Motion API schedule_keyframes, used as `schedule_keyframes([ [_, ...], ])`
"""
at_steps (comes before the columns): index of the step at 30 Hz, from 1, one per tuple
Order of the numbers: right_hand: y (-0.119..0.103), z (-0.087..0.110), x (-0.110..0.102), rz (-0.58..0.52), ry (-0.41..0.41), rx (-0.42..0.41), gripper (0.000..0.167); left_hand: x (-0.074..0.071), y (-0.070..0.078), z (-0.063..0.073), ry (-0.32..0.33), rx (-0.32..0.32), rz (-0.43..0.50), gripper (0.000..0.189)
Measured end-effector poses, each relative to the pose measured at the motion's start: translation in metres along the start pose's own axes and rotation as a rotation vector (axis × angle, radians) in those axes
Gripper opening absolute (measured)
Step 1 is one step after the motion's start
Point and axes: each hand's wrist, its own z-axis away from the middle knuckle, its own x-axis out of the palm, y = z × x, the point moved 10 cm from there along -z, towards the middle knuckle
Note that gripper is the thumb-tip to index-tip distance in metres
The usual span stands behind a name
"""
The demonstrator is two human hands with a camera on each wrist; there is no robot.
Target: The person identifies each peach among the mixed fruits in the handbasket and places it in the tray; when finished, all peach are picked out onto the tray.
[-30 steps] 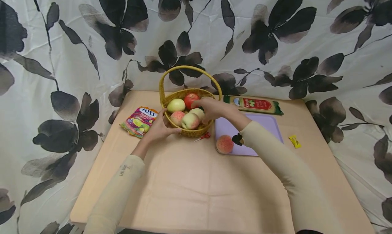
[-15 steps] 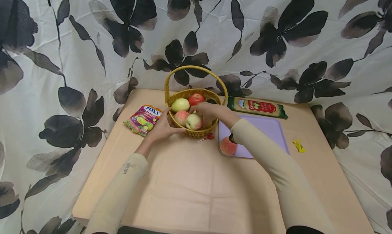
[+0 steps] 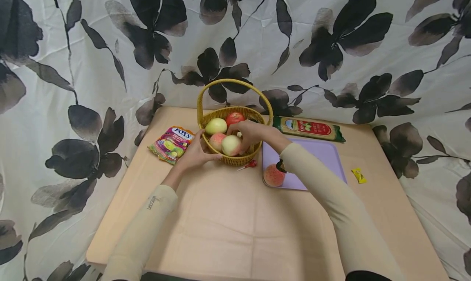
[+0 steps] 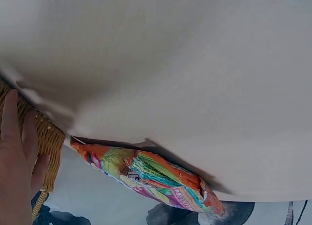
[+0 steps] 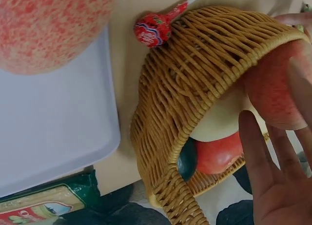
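A yellow wicker basket [image 3: 235, 160] holds several fruits at the back of the table. My right hand [image 3: 251, 132] reaches in over its right side and grips a pale, pink-blushed peach [image 3: 231, 145]; in the right wrist view that peach [image 5: 275, 83] lies between thumb and fingers. Around it are another peach [image 3: 217, 141], a yellow-green fruit [image 3: 216, 126], a red fruit [image 3: 234, 118] and a dark green fruit [image 5: 187, 159], partly hidden. My left hand [image 3: 197, 153] rests against the basket's left side, its straight fingers [image 4: 30, 137] on the wicker and thumb at the front.
Left of the basket lies a Fox's candy bag [image 3: 171, 144]. A red lollipop [image 3: 252, 164] is by the basket's front. To the right, a purple tray [image 3: 316, 162] bears a peach [image 3: 274, 175]. A green-ended long packet [image 3: 309, 129] lies behind it, a yellow wrapped candy [image 3: 358, 175] beyond.
My right hand has moved left and down from the back right of the basket onto the front peach, which has turned, its stem end now out of sight. My left hand stays at the basket.
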Motion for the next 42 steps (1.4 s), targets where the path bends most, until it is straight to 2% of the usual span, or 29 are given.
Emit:
schedule_keyframes([
  [6, 0.001, -0.001, -0.002, -0.092, 0.007, 0.001, 0.059, 0.002, 0.001, -0.001, -0.007, 0.018, 0.046, 0.124],
  [13, -0.006, -0.002, 0.001, -0.245, -0.002, -0.066, 0.063, 0.005, 0.002, 0.000, -0.026, 0.021, 0.101, 0.124],
  [17, -0.009, -0.003, 0.002, -0.274, 0.014, -0.104, 0.062, 0.007, 0.003, 0.000, -0.035, 0.022, 0.129, 0.123],
  [23, -0.008, -0.004, 0.003, -0.288, 0.062, -0.115, 0.061, 0.008, 0.000, 0.000, -0.038, 0.026, 0.113, 0.123],
  [28, -0.011, 0.002, -0.006, -0.203, 0.111, -0.070, 0.060, 0.006, 0.000, 0.000, -0.024, 0.028, 0.086, 0.124],
  [32, -0.014, 0.013, -0.017, -0.104, 0.125, -0.036, 0.059, 0.007, 0.002, 0.002, -0.030, 0.024, 0.112, 0.123],
  [35, -0.017, 0.024, -0.025, -0.037, 0.124, -0.021, 0.058, 0.007, 0.003, 0.002, -0.034, 0.019, 0.134, 0.122],
  [42, -0.016, 0.062, -0.037, 0.084, 0.094, 0.047, 0.058, 0.008, 0.002, 0.001, -0.035, 0.013, 0.124, 0.123],
])
